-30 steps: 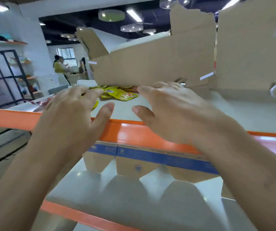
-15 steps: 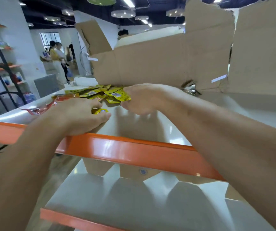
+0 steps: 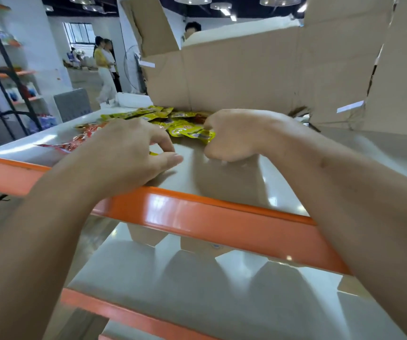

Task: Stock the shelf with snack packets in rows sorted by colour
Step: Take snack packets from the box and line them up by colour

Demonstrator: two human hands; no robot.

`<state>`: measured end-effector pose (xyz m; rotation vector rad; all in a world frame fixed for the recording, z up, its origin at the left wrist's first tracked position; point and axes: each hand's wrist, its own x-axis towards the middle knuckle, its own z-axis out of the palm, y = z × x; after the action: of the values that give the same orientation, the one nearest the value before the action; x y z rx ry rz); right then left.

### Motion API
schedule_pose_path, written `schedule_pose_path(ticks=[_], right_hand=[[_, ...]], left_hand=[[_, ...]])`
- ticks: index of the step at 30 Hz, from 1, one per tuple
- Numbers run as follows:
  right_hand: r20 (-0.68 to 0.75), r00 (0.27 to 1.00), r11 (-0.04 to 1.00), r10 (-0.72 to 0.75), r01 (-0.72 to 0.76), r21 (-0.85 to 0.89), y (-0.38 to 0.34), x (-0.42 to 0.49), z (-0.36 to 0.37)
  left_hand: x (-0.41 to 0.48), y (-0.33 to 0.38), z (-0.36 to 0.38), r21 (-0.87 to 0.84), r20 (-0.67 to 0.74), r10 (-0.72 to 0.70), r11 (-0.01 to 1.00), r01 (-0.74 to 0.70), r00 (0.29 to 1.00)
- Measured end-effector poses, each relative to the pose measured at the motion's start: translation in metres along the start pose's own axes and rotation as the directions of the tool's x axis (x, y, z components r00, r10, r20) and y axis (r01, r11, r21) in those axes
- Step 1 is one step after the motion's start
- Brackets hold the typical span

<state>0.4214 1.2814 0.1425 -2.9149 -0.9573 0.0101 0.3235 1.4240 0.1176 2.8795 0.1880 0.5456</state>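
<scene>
Head view, right hand (image 3: pixel 234 134) pinching yellow packet (image 3: pixel 193 133), left hand (image 3: pixel 128 153) curled on shelf (image 3: pixel 222 218), grasp unclear

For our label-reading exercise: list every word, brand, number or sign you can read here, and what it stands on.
No text is legible.
yellow packets: printing too blurred to read.
red packets: printing too blurred to read.
white stickers on the cardboard box: nothing readable.
</scene>
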Motion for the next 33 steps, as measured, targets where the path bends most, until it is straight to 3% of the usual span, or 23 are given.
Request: schedule_pose_path(ticks=[3, 6, 9, 15, 22, 24, 26, 29, 33], right_hand=[[0.003, 1.0, 1.0, 0.013, -0.013, 0.008, 0.0, -0.002, -0.001], [-0.051, 0.999, 1.0, 0.01, -0.009, 0.009, 0.0, -0.004, -0.001], [-0.065, 0.998, 1.0, 0.0, 0.002, 0.031, 0.001, -0.004, -0.002], [-0.005, 0.997, 0.994, 0.079, -0.079, 0.078, 0.007, -0.01, -0.006], [0.023, 0.99, 0.97, 0.141, -0.143, 0.196, 0.016, -0.028, -0.008], [0.044, 0.988, 0.963, 0.149, -0.155, 0.22, 0.021, -0.033, -0.009], [0.05, 0.986, 0.96, 0.16, -0.167, 0.223, 0.027, -0.038, -0.009], [0.013, 0.985, 0.959, 0.171, -0.169, 0.227, 0.031, -0.046, -0.005], [-0.065, 0.977, 0.941, 0.205, -0.179, 0.286, 0.035, -0.06, 0.0]], left_hand=[[-0.005, -0.002, -0.001, 0.189, -0.126, -0.122, 0.971, 0.144, 0.985], [-0.009, 0.006, -0.002, 0.217, -0.083, -0.158, 0.961, 0.172, 0.984], [-0.012, 0.014, -0.004, 0.214, 0.045, -0.14, 0.968, 0.127, 0.989], [-0.02, 0.026, -0.002, 0.184, 0.175, -0.01, 0.983, -0.023, 0.985], [-0.024, 0.039, -0.002, -0.047, 0.083, 0.174, 0.984, -0.17, 0.981], [-0.023, 0.035, -0.005, -0.143, 0.016, 0.138, 0.98, -0.135, 0.99], [-0.019, 0.028, -0.004, -0.061, -0.055, 0.024, 0.998, -0.027, 0.998], [-0.014, 0.029, -0.001, 0.116, 0.095, -0.148, 0.984, 0.137, 0.984], [-0.014, 0.042, -0.002, 0.07, 0.223, -0.136, 0.99, 0.123, 0.965]])
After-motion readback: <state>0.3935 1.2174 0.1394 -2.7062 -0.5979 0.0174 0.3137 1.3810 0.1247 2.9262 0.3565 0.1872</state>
